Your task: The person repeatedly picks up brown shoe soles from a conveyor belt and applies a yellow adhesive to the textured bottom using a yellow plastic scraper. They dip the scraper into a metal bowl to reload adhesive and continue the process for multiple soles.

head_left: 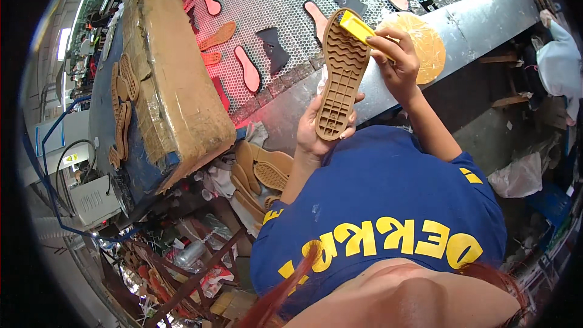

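Note:
A tan shoe sole (341, 79) stands nearly upright in front of me, its wavy and gridded face showing. My left hand (311, 129) is closed around its lower part, thumb on one edge and fingertips on the other. My right hand (398, 65) grips a yellow-handled brush (358, 27) near the sole's upper end. The dark bristles at the brush's tip are at the sole's top edge; whether they touch it I cannot tell. Behind the sole, a mesh conveyor belt (279, 12) carries pink insoles (248, 70) and black cut pieces (273, 50).
A smooth metal ledge (486, 19) borders the belt, with a round tan disc (430, 45) on it. At left stands a taped cardboard box (188, 97); beside it lie more tan soles (129, 76). Loose soles (244, 167) are piled below it. Another person's sleeve (559, 64) shows far right.

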Demonstrator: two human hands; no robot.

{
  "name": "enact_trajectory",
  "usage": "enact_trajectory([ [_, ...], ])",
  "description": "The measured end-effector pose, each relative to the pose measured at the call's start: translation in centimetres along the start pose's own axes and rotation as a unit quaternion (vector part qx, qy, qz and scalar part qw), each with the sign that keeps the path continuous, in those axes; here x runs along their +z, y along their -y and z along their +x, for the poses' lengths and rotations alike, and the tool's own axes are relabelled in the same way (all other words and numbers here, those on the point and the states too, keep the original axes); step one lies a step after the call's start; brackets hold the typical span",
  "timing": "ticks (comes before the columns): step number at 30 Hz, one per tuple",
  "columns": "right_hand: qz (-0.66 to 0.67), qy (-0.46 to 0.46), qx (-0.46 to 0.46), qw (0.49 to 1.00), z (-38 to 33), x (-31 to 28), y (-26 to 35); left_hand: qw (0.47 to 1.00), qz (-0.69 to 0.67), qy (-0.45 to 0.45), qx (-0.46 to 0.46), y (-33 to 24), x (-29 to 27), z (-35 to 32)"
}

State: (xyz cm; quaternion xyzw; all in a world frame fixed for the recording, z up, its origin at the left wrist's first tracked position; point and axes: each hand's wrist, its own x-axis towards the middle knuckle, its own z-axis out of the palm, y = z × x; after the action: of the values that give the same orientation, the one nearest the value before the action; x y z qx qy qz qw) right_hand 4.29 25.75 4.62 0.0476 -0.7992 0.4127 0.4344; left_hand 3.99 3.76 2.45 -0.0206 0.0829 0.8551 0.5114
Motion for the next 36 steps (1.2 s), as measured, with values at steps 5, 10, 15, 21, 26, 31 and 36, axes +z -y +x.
enact_trajectory([
  [5, 0.014, 0.005, 0.000, 1.000, -0.2, 0.3, -0.2, 1.000, 0.003, -0.001, -0.007, -0.1, 0.1, -0.1],
  [10, 0.043, 0.017, 0.007, 0.999, -0.5, 0.6, -0.2, 0.999, 0.052, -0.005, 0.008, -0.1, 0.2, -0.4],
  [15, 0.049, 0.052, 0.000, 0.997, -0.2, 0.2, -0.1, 0.995, 0.100, -0.016, 0.016, -0.4, 0.1, -0.7],
  [21, 0.070, 0.119, -0.002, 0.990, -0.5, -0.3, -0.4, 0.994, 0.103, -0.019, 0.016, -0.7, 0.1, -1.0],
  [26, 0.091, 0.187, 0.000, 0.978, -0.8, -0.6, 0.0, 0.995, 0.095, -0.018, 0.006, -1.0, 0.2, -1.1],
  [31, 0.119, 0.216, 0.001, 0.969, -1.5, -0.9, -0.1, 0.997, 0.081, -0.007, -0.015, -1.4, -0.4, -1.2],
  [36, 0.116, 0.245, -0.001, 0.963, -1.7, -1.5, 0.1, 0.997, 0.072, -0.010, -0.017, -1.4, -0.3, -1.1],
])
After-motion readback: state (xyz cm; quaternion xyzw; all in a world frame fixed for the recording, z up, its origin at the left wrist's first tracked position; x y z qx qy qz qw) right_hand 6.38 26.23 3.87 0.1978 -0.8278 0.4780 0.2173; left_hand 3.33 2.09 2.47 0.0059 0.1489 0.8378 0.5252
